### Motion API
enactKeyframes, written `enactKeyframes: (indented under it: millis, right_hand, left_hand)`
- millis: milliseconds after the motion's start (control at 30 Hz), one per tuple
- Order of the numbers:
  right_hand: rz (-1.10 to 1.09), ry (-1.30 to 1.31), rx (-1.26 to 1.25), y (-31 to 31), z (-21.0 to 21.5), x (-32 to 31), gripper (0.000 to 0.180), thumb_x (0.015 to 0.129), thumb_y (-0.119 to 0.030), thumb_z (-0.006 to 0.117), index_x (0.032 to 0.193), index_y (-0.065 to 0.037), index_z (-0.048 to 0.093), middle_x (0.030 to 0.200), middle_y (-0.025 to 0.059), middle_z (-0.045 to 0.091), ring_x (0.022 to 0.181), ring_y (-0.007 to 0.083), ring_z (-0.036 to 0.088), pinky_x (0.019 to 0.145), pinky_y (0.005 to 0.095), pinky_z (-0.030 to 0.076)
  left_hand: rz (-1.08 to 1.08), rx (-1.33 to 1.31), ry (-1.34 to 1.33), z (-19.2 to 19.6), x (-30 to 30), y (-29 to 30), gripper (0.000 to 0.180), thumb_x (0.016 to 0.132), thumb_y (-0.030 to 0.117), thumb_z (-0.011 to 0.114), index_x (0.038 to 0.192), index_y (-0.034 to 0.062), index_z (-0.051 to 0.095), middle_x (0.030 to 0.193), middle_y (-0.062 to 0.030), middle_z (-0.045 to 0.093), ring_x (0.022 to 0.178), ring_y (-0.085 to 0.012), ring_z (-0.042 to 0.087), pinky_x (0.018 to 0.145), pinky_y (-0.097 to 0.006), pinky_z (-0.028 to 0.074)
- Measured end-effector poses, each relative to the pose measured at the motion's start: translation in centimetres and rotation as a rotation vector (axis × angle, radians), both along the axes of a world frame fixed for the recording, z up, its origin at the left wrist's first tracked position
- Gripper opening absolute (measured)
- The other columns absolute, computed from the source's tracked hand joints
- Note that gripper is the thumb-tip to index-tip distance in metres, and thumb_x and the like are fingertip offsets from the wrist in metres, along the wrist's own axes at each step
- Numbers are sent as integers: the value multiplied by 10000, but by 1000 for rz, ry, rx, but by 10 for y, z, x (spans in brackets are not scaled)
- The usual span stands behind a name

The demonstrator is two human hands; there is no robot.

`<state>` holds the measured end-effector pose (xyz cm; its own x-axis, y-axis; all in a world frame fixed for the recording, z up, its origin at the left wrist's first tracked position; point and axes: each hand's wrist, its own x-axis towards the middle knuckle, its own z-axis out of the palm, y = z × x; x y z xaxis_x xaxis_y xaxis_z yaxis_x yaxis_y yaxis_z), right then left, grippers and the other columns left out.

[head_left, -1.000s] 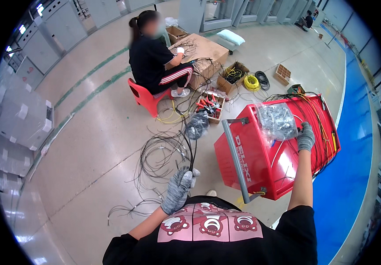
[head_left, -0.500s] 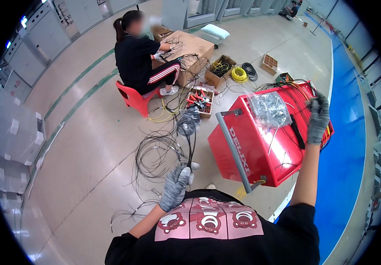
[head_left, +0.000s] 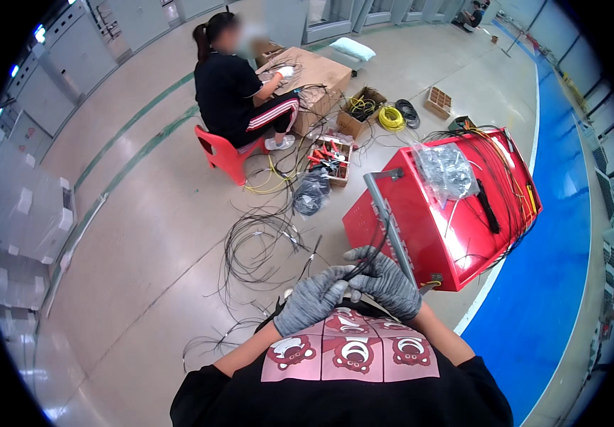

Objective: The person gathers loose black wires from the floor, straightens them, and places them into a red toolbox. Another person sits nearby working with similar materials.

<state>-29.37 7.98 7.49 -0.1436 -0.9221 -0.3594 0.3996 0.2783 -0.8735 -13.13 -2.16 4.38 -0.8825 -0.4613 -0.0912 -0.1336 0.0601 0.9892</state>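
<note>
As the head camera looks down on my work, my two gloved hands meet low in the view, just in front of my shirt (head_left: 350,346). My left hand (head_left: 313,299) is curled nearly closed, its thumb and fingers pinching a bundle of thin black wires (head_left: 361,268). My right hand (head_left: 387,288) is half closed over the same bundle from the other side, its fingers bent and the wires passing between them and the thumb. The bundle thus lies between my hands, and part of it rises as a loop in front of the grey handle (head_left: 391,231) of a red cabinet (head_left: 362,222). On the cabinet's upper surface, to the right of my hands, lie a clear plastic bag (head_left: 447,172), a black strip-like bundle (head_left: 488,206) and, along the far side, many long wires (head_left: 504,167), mostly black. On the floor to the left, loose black wires (head_left: 229,245) spread in wide loops. Beyond them stand a dark plastic-wrapped bundle (head_left: 311,193) and, touching or nearly so, an open crate (head_left: 340,182) of red-handled tools. Farther off, a co-worker (head_left: 225,96) sits on a red chair (head_left: 223,158) at a brown box (head_left: 330,70) strewn with wires. To its right are a carton (head_left: 350,128) and a yellow coil (head_left: 387,127).
</note>
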Motion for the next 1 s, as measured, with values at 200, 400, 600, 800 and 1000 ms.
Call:
enactKeyframes:
  millis: [200, 400, 600, 800, 1000]
  right_hand:
    - [129, 45, 98, -17, 5, 26, 394, 821, -24, 637, 1163, 6, 444, 910, 94, 609, 796, 136, 592, 738, 256, 488]
    - [13, 343, 113, 1, -22, 46, 209, 825, -8, 630, 1006, 12, 528, 855, 91, 621, 716, 136, 609, 644, 252, 517]
    - [-72, 213, 56, -20, -7, 59, 226, 824, -61, 641, 987, 19, 507, 762, 93, 616, 637, 141, 610, 588, 246, 503]
    - [74, -479, 162, -34, -22, 54, 346, 760, -179, 736, 950, -16, 497, 758, 97, 617, 544, 100, 551, 490, 223, 465]
    - [113, -259, 146, -44, -20, 61, 231, 787, -101, 700, 950, -8, 564, 772, 97, 631, 569, 128, 579, 544, 241, 493]
  left_hand:
    - [-44, -390, 10, 6, 17, -18, 347, 928, 298, 466, 1203, 91, 508, 1026, -159, 629, 882, -329, 630, 716, -409, 510]
    - [28, -467, -101, -11, 32, -21, 336, 924, 336, 457, 1112, 74, 552, 930, -179, 627, 845, -340, 619, 727, -416, 496]
    - [35, -315, 35, -26, 46, -23, 353, 941, 331, 441, 1183, 89, 526, 962, -164, 626, 883, -338, 614, 764, -409, 489]
    - [-17, -336, 20, -12, 53, -31, 388, 943, 354, 423, 1224, 101, 512, 1000, -142, 627, 910, -316, 614, 770, -400, 485]
    - [59, -542, -144, -12, 66, -30, 354, 924, 325, 458, 1105, 38, 556, 917, -161, 621, 820, -331, 615, 694, -412, 491]
